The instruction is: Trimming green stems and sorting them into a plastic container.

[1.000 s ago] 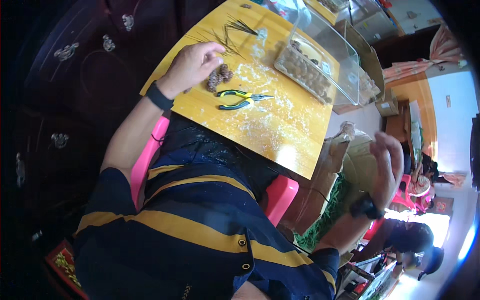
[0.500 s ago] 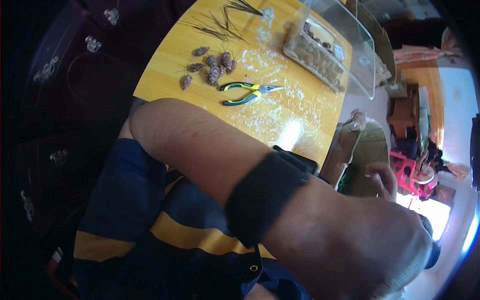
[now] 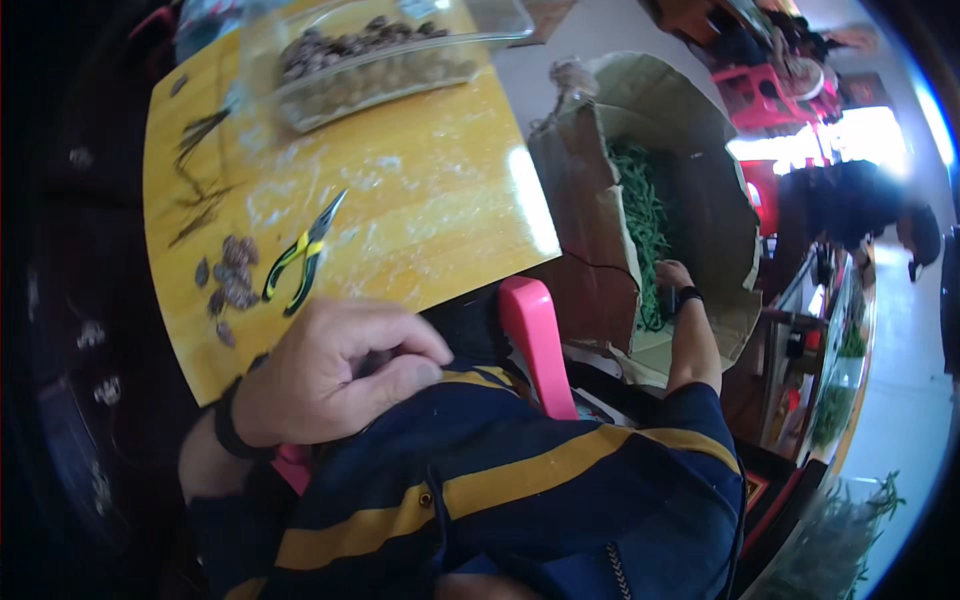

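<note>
My left hand [image 3: 335, 375], a black band at its wrist, rests near my lap by the table's near edge. Its fingers are curled in toward the thumb, and nothing shows between them. Just past it lie needle-nose pliers [image 3: 308, 245] with yellow and black handles, and a small cluster of pine cones [image 3: 237, 275]. To the right, my right hand [image 3: 674, 275] reaches down into a large cardboard box [image 3: 575, 215]. Its fingers close on the green needle-like sprigs [image 3: 640, 205] inside. The fingertips are partly hidden among the sprigs.
A clear plastic bin [image 3: 375, 75] of pine cones stands at the table's far side. Dark thin stems [image 3: 203, 175] and white flakes lie on the yellow table [image 3: 430, 200]. A pink chair arm [image 3: 535, 340] rises between table and box. Another person [image 3: 860, 210] is at the far right.
My left arm, stretched across to the right before, has drawn back with its hand near my lap. My right hand is now down in the box. The view has turned rightward.
</note>
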A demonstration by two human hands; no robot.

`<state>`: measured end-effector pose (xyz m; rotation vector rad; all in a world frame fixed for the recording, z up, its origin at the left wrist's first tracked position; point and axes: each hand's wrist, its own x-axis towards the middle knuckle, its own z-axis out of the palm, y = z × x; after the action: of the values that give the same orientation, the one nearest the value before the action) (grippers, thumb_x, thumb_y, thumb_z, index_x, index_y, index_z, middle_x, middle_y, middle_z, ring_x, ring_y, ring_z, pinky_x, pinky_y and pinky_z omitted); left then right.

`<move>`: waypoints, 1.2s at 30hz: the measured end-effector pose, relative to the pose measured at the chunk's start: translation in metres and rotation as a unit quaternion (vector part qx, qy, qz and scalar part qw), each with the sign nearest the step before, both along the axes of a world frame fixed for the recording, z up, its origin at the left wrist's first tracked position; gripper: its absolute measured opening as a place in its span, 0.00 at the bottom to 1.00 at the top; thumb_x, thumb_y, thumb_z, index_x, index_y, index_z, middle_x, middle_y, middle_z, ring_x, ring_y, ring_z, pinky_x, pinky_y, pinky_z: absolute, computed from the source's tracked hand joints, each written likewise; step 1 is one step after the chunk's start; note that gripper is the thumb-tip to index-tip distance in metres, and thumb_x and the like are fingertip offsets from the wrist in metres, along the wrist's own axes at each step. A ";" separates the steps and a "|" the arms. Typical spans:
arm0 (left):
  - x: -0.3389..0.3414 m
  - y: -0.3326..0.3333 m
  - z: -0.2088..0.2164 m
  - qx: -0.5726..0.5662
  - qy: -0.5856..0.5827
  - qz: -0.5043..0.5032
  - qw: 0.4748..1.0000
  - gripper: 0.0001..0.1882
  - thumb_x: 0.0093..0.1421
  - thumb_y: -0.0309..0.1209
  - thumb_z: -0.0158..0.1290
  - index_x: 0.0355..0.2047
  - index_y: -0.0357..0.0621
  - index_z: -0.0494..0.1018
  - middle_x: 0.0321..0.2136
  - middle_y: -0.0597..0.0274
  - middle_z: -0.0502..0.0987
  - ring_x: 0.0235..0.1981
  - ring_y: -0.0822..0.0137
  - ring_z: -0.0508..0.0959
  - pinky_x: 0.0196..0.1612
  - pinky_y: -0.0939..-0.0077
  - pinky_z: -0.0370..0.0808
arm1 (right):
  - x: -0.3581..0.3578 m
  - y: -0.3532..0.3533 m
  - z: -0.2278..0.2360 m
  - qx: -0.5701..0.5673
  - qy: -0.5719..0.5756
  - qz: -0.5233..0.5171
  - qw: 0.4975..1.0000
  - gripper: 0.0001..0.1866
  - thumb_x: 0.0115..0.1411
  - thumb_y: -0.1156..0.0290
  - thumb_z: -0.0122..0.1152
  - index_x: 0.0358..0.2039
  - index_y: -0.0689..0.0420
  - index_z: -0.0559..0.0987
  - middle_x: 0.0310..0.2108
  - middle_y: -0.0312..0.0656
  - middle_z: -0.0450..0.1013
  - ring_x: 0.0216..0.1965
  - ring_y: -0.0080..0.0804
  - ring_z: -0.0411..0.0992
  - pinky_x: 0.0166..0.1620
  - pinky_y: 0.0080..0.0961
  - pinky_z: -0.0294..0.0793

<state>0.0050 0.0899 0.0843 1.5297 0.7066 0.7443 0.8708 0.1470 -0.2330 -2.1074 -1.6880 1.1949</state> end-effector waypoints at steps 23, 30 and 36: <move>0.057 -0.006 -0.103 0.024 0.314 0.118 0.942 0.06 0.54 0.21 0.59 0.33 0.39 0.77 0.21 0.56 0.74 0.18 0.63 0.74 0.24 0.72 0.69 | -0.211 0.087 -0.051 -0.108 -0.204 -0.146 0.962 0.43 0.46 0.53 0.74 0.61 0.56 0.70 0.56 0.52 0.73 0.56 0.46 0.73 0.58 0.37 0.72; 0.054 0.009 -0.113 -0.007 0.276 0.123 0.953 0.03 0.56 0.21 0.58 0.31 0.36 0.77 0.18 0.57 0.74 0.16 0.69 0.73 0.22 0.75 0.68 | -0.207 0.101 -0.061 -0.096 -0.259 -0.105 0.955 0.46 0.44 0.53 0.75 0.62 0.56 0.67 0.58 0.57 0.69 0.58 0.52 0.70 0.60 0.41 0.71; 0.044 0.018 -0.116 -0.128 0.276 0.112 0.946 0.02 0.59 0.21 0.56 0.32 0.36 0.77 0.18 0.63 0.75 0.17 0.77 0.74 0.22 0.81 0.69 | -0.193 0.129 -0.059 -0.097 -0.294 -0.074 0.948 0.50 0.40 0.57 0.78 0.64 0.53 0.64 0.62 0.56 0.65 0.60 0.53 0.67 0.61 0.41 0.70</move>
<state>0.0488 0.1075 -0.0320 1.4350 1.3598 0.3589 0.6778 0.2761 -0.2923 -2.8669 -1.6183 0.7522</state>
